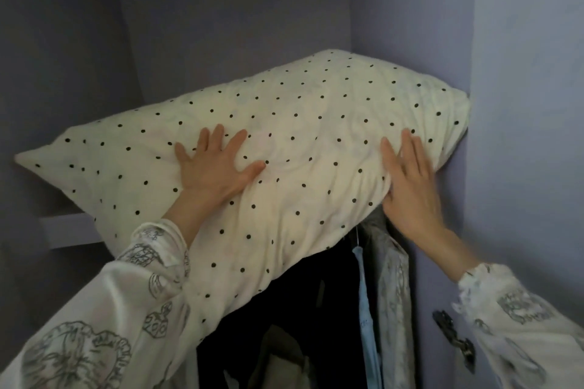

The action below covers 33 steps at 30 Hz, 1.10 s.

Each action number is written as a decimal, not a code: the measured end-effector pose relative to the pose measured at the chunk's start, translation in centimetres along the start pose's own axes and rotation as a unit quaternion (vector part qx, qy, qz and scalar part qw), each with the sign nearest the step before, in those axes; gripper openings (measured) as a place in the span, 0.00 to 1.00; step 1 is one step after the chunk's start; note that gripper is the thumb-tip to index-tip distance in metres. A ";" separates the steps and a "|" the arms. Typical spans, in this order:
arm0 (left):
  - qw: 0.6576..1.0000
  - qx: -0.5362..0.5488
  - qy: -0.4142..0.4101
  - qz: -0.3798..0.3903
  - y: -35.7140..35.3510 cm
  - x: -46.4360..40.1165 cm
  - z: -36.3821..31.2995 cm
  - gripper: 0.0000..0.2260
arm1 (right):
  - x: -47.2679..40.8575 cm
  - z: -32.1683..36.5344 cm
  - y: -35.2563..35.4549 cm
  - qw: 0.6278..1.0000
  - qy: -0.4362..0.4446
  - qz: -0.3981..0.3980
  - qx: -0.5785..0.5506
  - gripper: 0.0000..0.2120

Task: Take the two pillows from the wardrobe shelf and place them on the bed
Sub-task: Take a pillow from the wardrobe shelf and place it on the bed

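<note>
A cream pillow with black dots (284, 123) lies across the wardrobe's upper shelf (68, 229), its near edge hanging out over the front. My left hand (215, 167) lies flat on the pillow's front face, fingers spread. My right hand (410, 189) touches the pillow's lower right side with straight fingers, blurred by motion. Only one pillow shows; a second one is not in view. The bed is out of view.
Lilac wardrobe walls close in on both sides; the right wall (521, 135) touches the pillow's far corner. Below the shelf hang clothes: a pale blue garment (366, 300), a grey patterned one (395, 278) and dark items. A black hinge (453, 335) sits at the lower right.
</note>
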<state>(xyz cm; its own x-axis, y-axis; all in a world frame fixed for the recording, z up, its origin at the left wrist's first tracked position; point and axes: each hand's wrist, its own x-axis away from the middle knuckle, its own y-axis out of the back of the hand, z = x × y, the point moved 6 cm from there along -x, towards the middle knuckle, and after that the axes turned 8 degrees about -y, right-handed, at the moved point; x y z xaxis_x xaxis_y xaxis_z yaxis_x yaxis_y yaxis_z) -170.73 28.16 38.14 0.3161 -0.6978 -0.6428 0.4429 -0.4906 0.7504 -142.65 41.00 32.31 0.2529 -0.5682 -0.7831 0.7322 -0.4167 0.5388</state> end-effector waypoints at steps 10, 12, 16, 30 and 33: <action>0.998 0.012 0.011 -0.059 0.2 2.9 -1.1 0.35 | 2.2 3.0 -2.7 0.737 -0.373 0.123 -0.550 0.46; 0.997 0.018 -0.004 -0.081 0.6 3.9 -1.1 0.34 | 1.4 3.0 -2.9 0.712 -0.406 0.102 -0.564 0.48; 0.992 0.022 -0.047 -0.117 2.0 3.9 -0.7 0.26 | 0.6 2.7 -3.8 0.742 -0.425 0.067 -0.513 0.52; 0.996 0.056 0.038 -0.065 3.7 -3.9 5.9 0.30 | -0.7 0.3 -6.8 0.823 -0.386 0.036 -0.414 0.54; 0.992 0.072 0.060 -0.086 2.8 -1.5 6.1 0.31 | -1.1 0.0 -6.3 0.839 -0.358 0.023 -0.408 0.52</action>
<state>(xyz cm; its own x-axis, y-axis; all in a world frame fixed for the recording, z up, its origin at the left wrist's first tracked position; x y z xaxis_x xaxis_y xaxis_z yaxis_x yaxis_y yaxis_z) -175.06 24.60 42.13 0.3475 -0.5343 -0.7705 0.3769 -0.6728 0.6366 -147.50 44.24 29.76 0.0610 -0.9731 -0.2223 0.9954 0.0758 -0.0586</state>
